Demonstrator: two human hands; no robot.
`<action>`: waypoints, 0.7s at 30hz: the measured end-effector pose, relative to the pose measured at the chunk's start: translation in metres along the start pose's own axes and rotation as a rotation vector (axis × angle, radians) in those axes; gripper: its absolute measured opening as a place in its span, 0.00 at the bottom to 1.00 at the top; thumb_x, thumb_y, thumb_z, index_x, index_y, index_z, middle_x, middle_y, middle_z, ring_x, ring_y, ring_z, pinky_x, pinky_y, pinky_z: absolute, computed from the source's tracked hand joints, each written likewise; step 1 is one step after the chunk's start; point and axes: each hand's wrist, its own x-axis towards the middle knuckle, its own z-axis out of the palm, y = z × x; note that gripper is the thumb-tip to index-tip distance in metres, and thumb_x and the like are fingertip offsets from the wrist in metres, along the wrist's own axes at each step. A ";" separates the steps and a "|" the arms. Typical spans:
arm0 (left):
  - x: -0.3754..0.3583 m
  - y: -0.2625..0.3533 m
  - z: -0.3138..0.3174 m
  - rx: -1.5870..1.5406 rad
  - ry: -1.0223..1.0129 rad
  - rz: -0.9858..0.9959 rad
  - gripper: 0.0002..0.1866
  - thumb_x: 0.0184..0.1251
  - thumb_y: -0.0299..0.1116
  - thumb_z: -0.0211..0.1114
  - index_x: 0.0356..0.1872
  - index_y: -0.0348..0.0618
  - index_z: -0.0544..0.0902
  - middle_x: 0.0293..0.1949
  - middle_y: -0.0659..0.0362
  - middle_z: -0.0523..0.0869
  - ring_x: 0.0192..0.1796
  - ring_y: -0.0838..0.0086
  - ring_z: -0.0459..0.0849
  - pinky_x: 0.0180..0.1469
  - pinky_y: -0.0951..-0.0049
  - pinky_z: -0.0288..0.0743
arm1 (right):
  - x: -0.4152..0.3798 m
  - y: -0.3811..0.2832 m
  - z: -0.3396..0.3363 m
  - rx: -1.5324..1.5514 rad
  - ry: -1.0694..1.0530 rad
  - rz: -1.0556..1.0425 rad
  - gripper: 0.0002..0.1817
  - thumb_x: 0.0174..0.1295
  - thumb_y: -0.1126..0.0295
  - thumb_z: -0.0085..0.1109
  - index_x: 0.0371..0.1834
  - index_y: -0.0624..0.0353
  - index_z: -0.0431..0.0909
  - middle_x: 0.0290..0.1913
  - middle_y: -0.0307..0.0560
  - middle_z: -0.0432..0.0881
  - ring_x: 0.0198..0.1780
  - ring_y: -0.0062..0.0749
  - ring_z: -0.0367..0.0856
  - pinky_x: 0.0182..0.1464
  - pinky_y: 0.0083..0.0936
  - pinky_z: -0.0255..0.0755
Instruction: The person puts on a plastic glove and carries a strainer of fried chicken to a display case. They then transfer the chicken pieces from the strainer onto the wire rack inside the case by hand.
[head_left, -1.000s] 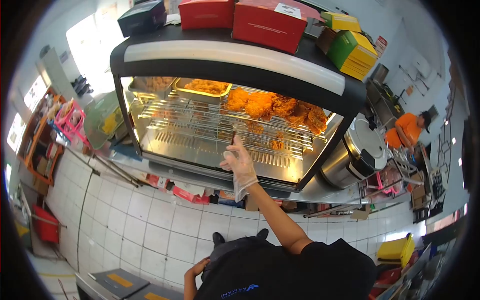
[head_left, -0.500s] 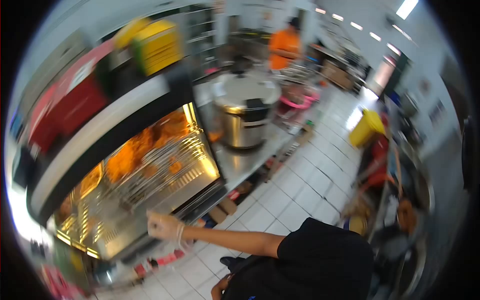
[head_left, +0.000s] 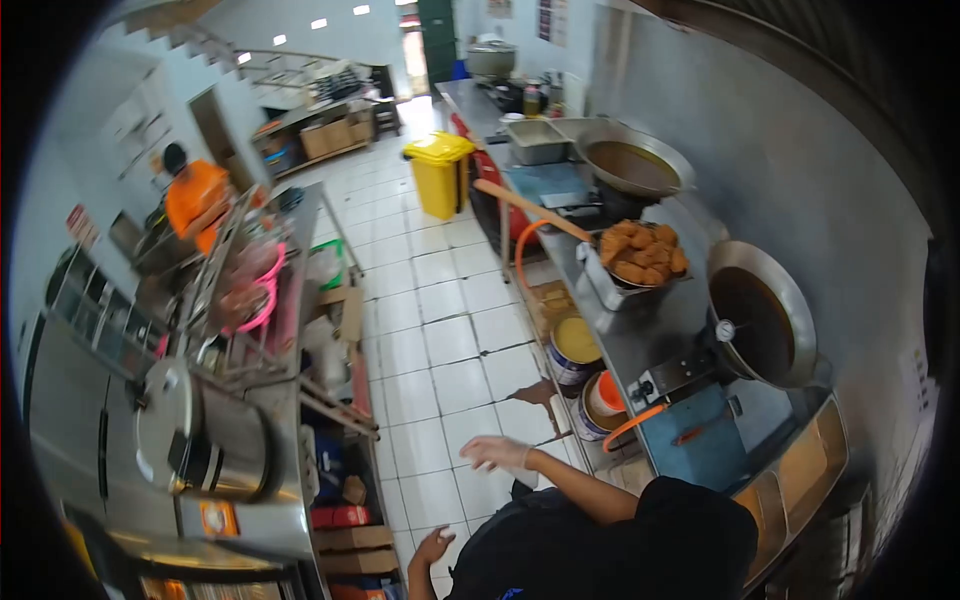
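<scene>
My right hand (head_left: 497, 453), in what looks like a thin clear glove, hangs over the white tiled floor (head_left: 440, 370). Its fingers are loosely stretched and hold nothing. Lower down, by my body, my left hand (head_left: 433, 545) is bare, thumb apart from the fingers, with nothing visible in it. Pieces of golden fried chicken (head_left: 640, 252) are heaped in a long-handled strainer, whose wooden handle (head_left: 530, 209) points away from me, on the right-hand counter. A wok of dark oil (head_left: 755, 322) stands near the strainer, and a second wok (head_left: 637, 160) sits farther back.
A large steel cooker (head_left: 205, 430) stands on the left counter, beyond the lit glass display warmer (head_left: 215, 560). Paint-type buckets (head_left: 575, 350) sit under the right counter. A yellow bin (head_left: 438, 175) is down the aisle. A person in orange (head_left: 195, 200) works far left.
My view has swung right, from the display warmer to the aisle and fryer counter. My right hand has come away from the warmer's front; my left stays low by my body.
</scene>
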 end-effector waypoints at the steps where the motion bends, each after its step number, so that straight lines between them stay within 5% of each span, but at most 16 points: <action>1: 0.030 0.040 -0.017 0.028 -0.003 0.065 0.30 0.65 0.49 0.65 0.65 0.46 0.74 0.42 0.47 0.86 0.50 0.62 0.84 0.54 0.67 0.75 | -0.017 -0.005 -0.026 0.145 0.095 -0.057 0.19 0.70 0.56 0.54 0.59 0.51 0.74 0.56 0.34 0.78 0.50 0.22 0.78 0.50 0.26 0.72; 8: 0.173 0.356 -0.075 -0.206 -0.144 0.629 0.22 0.75 0.38 0.57 0.65 0.42 0.72 0.43 0.59 0.85 0.50 0.74 0.82 0.56 0.70 0.74 | -0.089 -0.045 -0.128 0.465 0.432 -0.263 0.21 0.69 0.55 0.56 0.60 0.54 0.72 0.58 0.39 0.78 0.52 0.26 0.77 0.53 0.28 0.71; 12: 0.237 0.496 -0.081 -0.620 -0.469 0.595 0.25 0.76 0.42 0.55 0.70 0.48 0.66 0.53 0.56 0.81 0.54 0.69 0.81 0.60 0.65 0.74 | -0.093 -0.045 -0.168 0.560 0.551 -0.446 0.22 0.70 0.56 0.56 0.60 0.56 0.70 0.61 0.43 0.76 0.53 0.30 0.78 0.55 0.28 0.71; 16: 0.321 0.614 -0.082 -0.794 -0.332 0.702 0.33 0.75 0.42 0.55 0.75 0.51 0.52 0.63 0.50 0.72 0.65 0.64 0.73 0.64 0.57 0.71 | -0.092 -0.051 -0.198 0.637 0.681 -0.505 0.21 0.70 0.58 0.56 0.60 0.56 0.70 0.62 0.45 0.75 0.55 0.31 0.78 0.55 0.28 0.71; 21: 0.434 0.714 -0.066 -0.939 -0.238 0.955 0.35 0.73 0.38 0.59 0.75 0.46 0.51 0.63 0.48 0.72 0.68 0.64 0.70 0.67 0.63 0.67 | -0.082 -0.073 -0.242 0.669 0.939 -0.439 0.18 0.70 0.66 0.54 0.60 0.59 0.70 0.61 0.51 0.76 0.54 0.35 0.81 0.55 0.30 0.74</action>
